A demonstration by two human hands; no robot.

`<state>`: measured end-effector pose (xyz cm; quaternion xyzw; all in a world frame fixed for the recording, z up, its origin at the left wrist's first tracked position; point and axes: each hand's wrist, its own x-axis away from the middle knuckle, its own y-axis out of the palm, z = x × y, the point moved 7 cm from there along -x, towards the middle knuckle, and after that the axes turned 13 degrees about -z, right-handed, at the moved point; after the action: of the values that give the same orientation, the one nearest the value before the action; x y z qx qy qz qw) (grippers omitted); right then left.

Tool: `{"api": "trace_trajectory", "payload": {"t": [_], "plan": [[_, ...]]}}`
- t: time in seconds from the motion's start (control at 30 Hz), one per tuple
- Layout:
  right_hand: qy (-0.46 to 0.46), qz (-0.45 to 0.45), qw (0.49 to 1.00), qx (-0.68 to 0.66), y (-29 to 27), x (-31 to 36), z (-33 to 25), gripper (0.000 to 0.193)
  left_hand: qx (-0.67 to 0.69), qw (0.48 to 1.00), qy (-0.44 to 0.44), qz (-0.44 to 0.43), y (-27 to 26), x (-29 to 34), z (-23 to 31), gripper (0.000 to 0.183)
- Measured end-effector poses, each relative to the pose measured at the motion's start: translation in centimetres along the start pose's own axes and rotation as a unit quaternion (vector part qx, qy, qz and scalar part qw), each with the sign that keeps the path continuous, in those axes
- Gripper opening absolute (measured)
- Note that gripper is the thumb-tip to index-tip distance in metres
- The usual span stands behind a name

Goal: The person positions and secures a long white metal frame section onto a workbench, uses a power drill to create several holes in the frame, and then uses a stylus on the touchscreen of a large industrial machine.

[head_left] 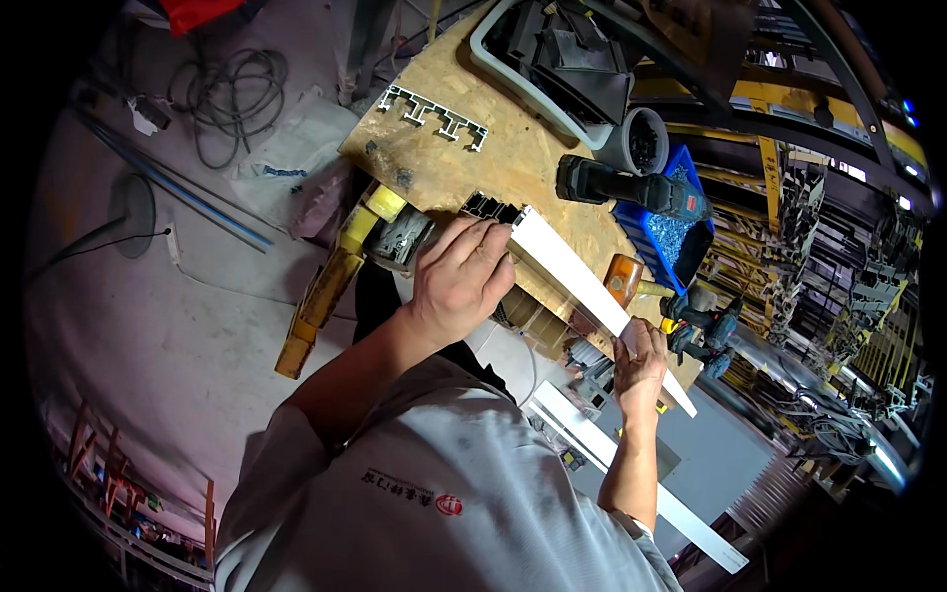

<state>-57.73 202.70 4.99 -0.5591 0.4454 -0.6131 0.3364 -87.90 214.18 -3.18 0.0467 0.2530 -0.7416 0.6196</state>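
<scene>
A long white profile (577,266) slants from the wooden bench top toward the lower right, and both my hands are on it. My left hand (459,271) is closed around its upper end, fingers curled over the edge. Beside those fingers shows a dark, ribbed profile end (491,207); whether it belongs to the same piece I cannot tell. Farther down, my right hand (641,367) grips the white profile near its lower end. A mallet (623,279) with an orange head and yellowish handle lies just right of the profile.
On the wooden bench (395,148) lie a toothed metal profile piece (434,116) and a cordless drill (636,187). A blue bin (641,232) of small fasteners, a grey bucket (612,148) and a grey crate (483,44) stand beyond. A yellow bracket (321,296) juts out left.
</scene>
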Motion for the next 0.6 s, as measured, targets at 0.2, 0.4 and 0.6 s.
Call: {"api": "trace_trajectory", "payload": {"t": [0.2,0.4,0.6], "plan": [[0.025,-0.019,0.999,0.017,0.1,-0.2,0.3,0.036,-0.004,1.000,0.009,0.005,0.2,0.6,0.1,0.038],[0.005,-0.028,1.000,0.013,0.4,-0.6,-0.2,0.034,-0.027,0.999,-0.023,0.012,1.4,1.9,0.1,0.051],[0.038,-0.034,0.999,0.011,0.9,-0.4,0.6,0.037,-0.013,0.998,-0.054,0.001,1.8,2.6,0.2,0.065]]}}
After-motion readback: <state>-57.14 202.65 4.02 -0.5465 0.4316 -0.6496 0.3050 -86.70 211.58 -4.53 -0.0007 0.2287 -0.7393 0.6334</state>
